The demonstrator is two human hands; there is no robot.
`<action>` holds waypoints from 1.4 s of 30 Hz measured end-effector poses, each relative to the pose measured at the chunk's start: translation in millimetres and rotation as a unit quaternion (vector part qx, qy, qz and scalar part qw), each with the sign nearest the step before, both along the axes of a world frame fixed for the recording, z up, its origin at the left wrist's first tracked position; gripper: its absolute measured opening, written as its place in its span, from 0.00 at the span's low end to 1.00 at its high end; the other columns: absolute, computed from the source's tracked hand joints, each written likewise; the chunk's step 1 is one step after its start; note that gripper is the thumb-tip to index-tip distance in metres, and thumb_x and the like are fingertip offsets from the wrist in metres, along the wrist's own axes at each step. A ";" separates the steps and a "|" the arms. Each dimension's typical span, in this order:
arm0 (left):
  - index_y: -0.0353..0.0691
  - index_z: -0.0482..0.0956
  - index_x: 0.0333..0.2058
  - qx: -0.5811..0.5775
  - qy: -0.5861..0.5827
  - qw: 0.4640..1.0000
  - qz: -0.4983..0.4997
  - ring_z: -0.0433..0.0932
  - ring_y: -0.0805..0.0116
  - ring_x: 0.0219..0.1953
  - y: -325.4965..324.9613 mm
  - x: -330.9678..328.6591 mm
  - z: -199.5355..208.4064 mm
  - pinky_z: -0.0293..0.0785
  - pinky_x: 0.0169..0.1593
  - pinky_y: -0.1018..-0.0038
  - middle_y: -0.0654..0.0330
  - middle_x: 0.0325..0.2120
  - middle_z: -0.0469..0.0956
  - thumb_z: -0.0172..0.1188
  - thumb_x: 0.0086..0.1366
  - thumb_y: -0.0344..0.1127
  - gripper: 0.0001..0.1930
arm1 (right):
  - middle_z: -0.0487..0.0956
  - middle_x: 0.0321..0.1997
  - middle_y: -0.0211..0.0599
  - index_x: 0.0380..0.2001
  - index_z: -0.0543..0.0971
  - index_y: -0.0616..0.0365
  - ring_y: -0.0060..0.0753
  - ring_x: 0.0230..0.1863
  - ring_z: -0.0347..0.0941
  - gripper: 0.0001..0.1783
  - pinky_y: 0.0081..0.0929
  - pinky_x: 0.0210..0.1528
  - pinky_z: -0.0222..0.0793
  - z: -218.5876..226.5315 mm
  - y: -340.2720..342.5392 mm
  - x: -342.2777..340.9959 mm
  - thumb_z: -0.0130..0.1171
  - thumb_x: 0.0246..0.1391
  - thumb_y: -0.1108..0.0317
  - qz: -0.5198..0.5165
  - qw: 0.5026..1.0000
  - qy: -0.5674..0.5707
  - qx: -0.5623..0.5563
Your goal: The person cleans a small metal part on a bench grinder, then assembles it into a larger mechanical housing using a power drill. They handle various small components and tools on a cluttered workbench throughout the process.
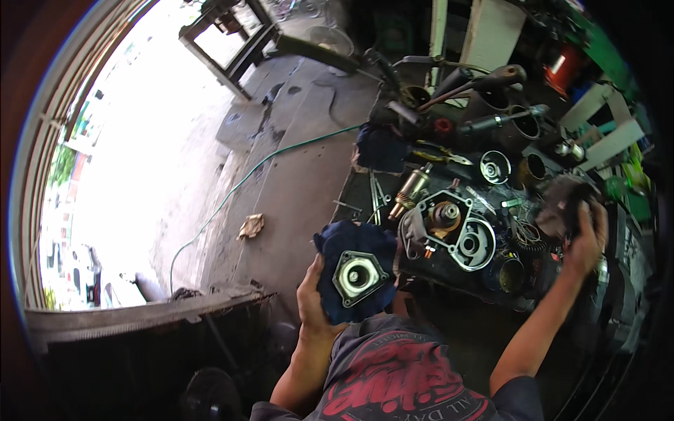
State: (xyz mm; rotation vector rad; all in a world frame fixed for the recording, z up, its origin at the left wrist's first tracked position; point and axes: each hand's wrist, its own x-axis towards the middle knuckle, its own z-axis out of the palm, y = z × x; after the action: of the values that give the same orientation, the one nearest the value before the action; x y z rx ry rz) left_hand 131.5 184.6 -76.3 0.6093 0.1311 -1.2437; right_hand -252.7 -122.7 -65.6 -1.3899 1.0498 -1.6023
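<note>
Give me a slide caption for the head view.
Left hand holds a five-sided metal housing in dark blue cloth; right hand at a blurred, dark object.

Metal housing (359, 278) on blue cloth (366, 240)

The flange (359, 278) is glossy metal, ringed by matt, wrinkled cloth (375, 242). From it, at two o'clock, the housing (474, 243) is shiny, silvery metal; at one o'clock, the armature (412, 188) has a coppery gloss. At ten o'clock, a crumpled, matt, papery scrap (251, 226) lies on rough-looking concrete floor (298, 203).
</note>
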 end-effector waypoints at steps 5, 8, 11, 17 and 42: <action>0.32 0.69 0.69 -0.081 0.001 0.996 -0.030 0.83 0.48 0.59 -3.0 -16.2 8.1 0.82 0.64 0.48 0.44 0.60 0.80 0.46 0.83 0.52 0.30 | 0.81 0.53 0.49 0.52 0.80 0.65 0.46 0.52 0.80 0.15 0.42 0.58 0.76 92.6 151.5 117.0 0.63 0.65 0.72 0.154 0.953 0.178 -0.192; 0.35 0.74 0.64 -0.003 -0.003 1.000 0.019 0.85 0.55 0.53 -3.5 -24.3 5.0 0.84 0.57 0.58 0.48 0.53 0.83 0.44 0.84 0.54 0.28 | 0.77 0.59 0.56 0.52 0.80 0.65 0.55 0.52 0.77 0.22 0.43 0.57 0.74 50.8 215.4 227.1 0.70 0.54 0.71 0.284 0.877 0.330 -0.202; 0.38 0.78 0.57 0.059 -0.078 0.995 0.005 0.84 0.62 0.44 6.0 -16.3 -0.2 0.83 0.50 0.65 0.56 0.44 0.84 0.45 0.84 0.55 0.26 | 0.76 0.61 0.53 0.52 0.81 0.63 0.53 0.53 0.77 0.27 0.44 0.58 0.75 9.9 245.3 257.5 0.70 0.46 0.70 0.355 0.842 0.346 -0.213; 0.37 0.78 0.57 0.076 -0.140 0.987 0.011 0.86 0.66 0.37 47.5 44.5 5.2 0.86 0.38 0.71 0.56 0.43 0.85 0.47 0.84 0.53 0.24 | 0.79 0.51 0.44 0.51 0.85 0.60 0.53 0.53 0.78 0.22 0.41 0.56 0.77 4.3 248.1 257.6 0.73 0.51 0.74 0.417 0.858 0.282 -0.101; 0.32 0.80 0.58 0.147 -0.392 0.903 -0.102 0.81 0.74 0.50 96.1 95.4 -26.3 0.77 0.56 0.74 0.59 0.49 0.84 0.58 0.82 0.45 0.20 | 0.78 0.57 0.52 0.51 0.85 0.46 0.58 0.62 0.74 0.24 0.59 0.55 0.73 -29.9 333.7 327.2 0.76 0.50 0.54 0.399 0.733 0.546 -0.075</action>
State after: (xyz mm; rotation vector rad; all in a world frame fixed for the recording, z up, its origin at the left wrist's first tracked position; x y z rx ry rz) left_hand 226.9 280.7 -102.6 1.3745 -0.4377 -1.0966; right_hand 74.5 211.0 -95.5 -2.5240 0.6581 -0.1157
